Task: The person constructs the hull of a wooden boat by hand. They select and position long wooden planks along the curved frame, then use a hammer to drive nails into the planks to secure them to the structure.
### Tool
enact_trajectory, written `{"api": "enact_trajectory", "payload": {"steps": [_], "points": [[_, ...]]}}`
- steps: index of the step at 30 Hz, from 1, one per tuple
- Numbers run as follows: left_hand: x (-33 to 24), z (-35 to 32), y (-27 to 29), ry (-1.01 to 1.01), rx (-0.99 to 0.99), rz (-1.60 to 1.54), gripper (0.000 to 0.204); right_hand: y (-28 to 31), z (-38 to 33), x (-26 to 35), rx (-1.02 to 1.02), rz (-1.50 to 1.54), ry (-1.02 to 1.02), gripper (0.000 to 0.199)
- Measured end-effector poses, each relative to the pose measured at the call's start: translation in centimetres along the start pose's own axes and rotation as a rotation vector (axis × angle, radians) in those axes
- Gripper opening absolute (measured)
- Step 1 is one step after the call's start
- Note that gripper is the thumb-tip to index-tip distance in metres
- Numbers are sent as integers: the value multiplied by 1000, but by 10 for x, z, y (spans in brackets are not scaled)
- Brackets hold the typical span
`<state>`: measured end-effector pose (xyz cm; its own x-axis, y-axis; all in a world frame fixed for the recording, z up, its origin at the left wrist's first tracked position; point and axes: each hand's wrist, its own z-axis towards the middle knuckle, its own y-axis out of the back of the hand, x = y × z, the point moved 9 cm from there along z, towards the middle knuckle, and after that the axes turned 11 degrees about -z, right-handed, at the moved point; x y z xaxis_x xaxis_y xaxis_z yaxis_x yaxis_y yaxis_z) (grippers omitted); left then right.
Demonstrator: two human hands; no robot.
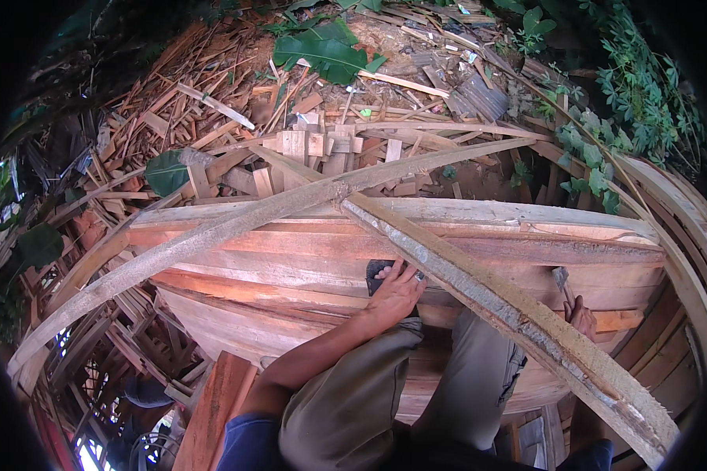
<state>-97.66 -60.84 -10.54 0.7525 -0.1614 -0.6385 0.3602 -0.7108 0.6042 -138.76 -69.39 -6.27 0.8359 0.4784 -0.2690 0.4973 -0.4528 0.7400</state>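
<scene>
My left hand (397, 297) rests near the knee, its fingers bent over a small black object (377, 276); a ring shows on one finger. The hand covers much of the object, so I cannot tell its kind. Farther right, my right hand (581, 320) is closed round the handle of a small tool with a flat grey metal head (561, 276). The tool's head lies against the reddish plank wall (487, 275) of a curved wooden hull. Part of the right forearm is hidden by a slanting beam.
Two rough beams cross in front of me: a long curved one (236, 224) and a slanting one (511, 306). Heaped wood offcuts (314, 145) lie beyond the hull. A loose reddish board (212, 416) leans at lower left. Curved ribs (675, 228) rise at right, near green plants (644, 86).
</scene>
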Motion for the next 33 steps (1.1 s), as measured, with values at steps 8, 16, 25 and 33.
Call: {"api": "enact_trajectory", "payload": {"steps": [8,16,25,33], "points": [[1,-2,-3,72,54,-79,31,-16,4,7,12,78,-91,36],[-21,5,23,-67,26,147,28,-19,-11,34,-257,213,-77,36],[-7,5,33,-4,84,71,31,-74,-36,64,53,848,-608,41],[52,-59,17,144,-336,69,31,-100,-67,72,81,696,-569,35]]}}
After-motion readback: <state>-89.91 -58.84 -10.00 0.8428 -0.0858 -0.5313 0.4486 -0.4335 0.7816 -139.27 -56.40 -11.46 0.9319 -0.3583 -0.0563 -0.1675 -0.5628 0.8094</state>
